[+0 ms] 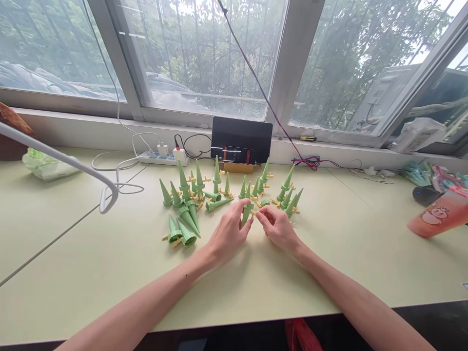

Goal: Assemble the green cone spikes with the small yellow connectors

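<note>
My left hand (231, 225) is closed around a green plastic watering spike (247, 214), held between thumb and fingers above the table. To its right, my right hand (278, 226) pinches a small yellow valve (253, 213) at the side of that spike. Whether the valve is seated in the spike cannot be made out. Around the hands are several more green spikes, some upright like the tall one (183, 178), others lying down like the one with its open end toward me (187, 237). Yellow valves stick out from many of them.
A tablet (241, 136) with a phone (238, 154) before it stands by the window. Left of it lies a power strip (157, 157) with cables. A white curved bar (106, 187) crosses the left side. A red drink cup (438, 212) tilts at the right.
</note>
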Action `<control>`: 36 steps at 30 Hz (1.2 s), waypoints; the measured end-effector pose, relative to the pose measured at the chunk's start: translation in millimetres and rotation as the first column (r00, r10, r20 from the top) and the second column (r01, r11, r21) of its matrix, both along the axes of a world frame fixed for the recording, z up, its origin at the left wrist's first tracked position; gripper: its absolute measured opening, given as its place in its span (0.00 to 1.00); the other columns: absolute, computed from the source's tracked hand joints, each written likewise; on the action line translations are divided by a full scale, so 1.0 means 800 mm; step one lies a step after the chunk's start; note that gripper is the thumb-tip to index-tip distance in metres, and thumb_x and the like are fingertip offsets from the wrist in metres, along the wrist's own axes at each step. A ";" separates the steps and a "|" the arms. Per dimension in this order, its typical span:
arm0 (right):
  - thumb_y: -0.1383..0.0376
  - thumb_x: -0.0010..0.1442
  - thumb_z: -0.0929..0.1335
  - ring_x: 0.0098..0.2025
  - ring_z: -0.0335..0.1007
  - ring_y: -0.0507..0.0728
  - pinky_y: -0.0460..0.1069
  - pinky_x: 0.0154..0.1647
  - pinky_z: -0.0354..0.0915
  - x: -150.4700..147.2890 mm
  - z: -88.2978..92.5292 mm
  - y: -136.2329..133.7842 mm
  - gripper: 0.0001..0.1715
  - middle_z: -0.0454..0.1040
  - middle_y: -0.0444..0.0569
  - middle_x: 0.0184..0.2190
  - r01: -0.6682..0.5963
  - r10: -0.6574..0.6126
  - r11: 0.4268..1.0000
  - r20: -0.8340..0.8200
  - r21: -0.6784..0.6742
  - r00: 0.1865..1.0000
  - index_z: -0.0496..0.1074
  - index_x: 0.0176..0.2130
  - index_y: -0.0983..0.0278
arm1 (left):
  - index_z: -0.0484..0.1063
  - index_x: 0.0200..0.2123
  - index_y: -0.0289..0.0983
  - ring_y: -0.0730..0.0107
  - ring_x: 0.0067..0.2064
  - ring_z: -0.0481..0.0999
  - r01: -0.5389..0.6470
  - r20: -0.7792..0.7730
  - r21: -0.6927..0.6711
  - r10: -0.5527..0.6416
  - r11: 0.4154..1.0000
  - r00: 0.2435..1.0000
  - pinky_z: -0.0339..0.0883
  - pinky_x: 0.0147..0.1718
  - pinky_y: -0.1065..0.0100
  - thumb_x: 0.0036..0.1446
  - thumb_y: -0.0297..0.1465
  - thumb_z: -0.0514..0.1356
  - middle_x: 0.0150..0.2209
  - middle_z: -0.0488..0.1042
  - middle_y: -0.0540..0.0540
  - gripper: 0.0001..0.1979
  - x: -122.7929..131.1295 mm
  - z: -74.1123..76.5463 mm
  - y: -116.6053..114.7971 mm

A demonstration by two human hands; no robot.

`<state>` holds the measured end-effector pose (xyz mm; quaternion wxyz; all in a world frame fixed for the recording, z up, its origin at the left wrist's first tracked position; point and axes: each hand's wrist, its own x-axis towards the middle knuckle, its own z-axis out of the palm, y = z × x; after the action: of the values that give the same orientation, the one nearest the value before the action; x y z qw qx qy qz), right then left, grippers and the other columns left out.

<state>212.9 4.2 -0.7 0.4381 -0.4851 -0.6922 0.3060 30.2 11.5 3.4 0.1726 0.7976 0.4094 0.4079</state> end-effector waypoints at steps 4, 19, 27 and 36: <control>0.49 0.67 0.63 0.20 0.57 0.52 0.48 0.22 0.54 -0.001 0.000 0.000 0.21 0.61 0.40 0.19 0.001 -0.001 1.000 -0.006 -0.007 1.000 0.68 0.33 0.62 | 0.62 0.56 0.41 0.76 0.27 0.69 0.003 0.001 0.005 -0.003 1.000 1.000 0.69 0.30 0.69 0.62 0.28 0.59 0.42 0.72 0.47 0.19 0.000 -0.001 0.001; 0.45 0.69 0.60 0.19 0.52 0.51 0.49 0.24 0.54 0.000 -0.002 0.002 0.28 0.57 0.39 0.15 -0.008 0.008 1.000 -0.024 -0.018 1.000 0.67 0.28 0.62 | 0.62 0.56 0.42 0.75 0.28 0.68 0.024 0.000 -0.001 -0.024 1.000 1.000 0.67 0.28 0.69 0.63 0.28 0.58 0.43 0.73 0.47 0.18 0.001 0.000 0.000; 0.48 0.67 0.64 0.23 0.51 0.51 0.48 0.24 0.50 0.002 0.001 0.000 0.24 0.58 0.40 0.21 -0.061 0.061 0.998 0.013 0.013 0.998 0.66 0.29 0.62 | 0.62 0.56 0.41 0.76 0.26 0.67 0.013 0.006 0.031 -0.013 0.999 1.000 0.68 0.28 0.69 0.64 0.30 0.58 0.42 0.73 0.47 0.18 0.001 0.000 0.000; 0.48 0.67 0.64 0.23 0.49 0.51 0.48 0.24 0.48 0.001 0.000 0.001 0.26 0.56 0.41 0.21 -0.035 0.034 0.999 0.033 0.041 0.999 0.64 0.26 0.62 | 0.62 0.56 0.41 0.76 0.26 0.68 0.022 0.018 0.028 -0.023 0.999 1.000 0.67 0.28 0.70 0.63 0.28 0.58 0.43 0.73 0.47 0.18 0.001 0.002 -0.001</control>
<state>213.7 4.9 -0.6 0.4315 -0.4687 -0.7137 0.2912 31.1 10.4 5.1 0.1699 0.8008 0.3932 0.4187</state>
